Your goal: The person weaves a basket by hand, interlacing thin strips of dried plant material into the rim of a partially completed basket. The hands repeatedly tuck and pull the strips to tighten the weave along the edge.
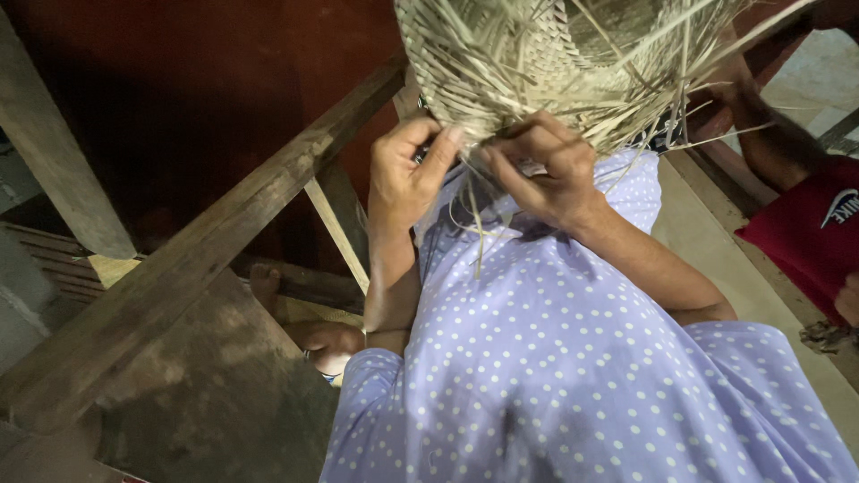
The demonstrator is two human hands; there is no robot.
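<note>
Head view: both hands (407, 174) (546, 170) pinch woven basket (537, 63) edge.

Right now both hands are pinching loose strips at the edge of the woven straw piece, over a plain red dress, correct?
Not quite. The left hand and right hand do pinch loose strips at the edge of the woven straw piece, but the head view shows the dress is lilac with white dots, not plain red.

A single head-worn view looks steeply down the person's own front, close above both hands (483, 170) working at the frame's top centre. The lap fills the near foreground, wooden beams (206, 241) cross at left, and floor shows at far right.
</note>
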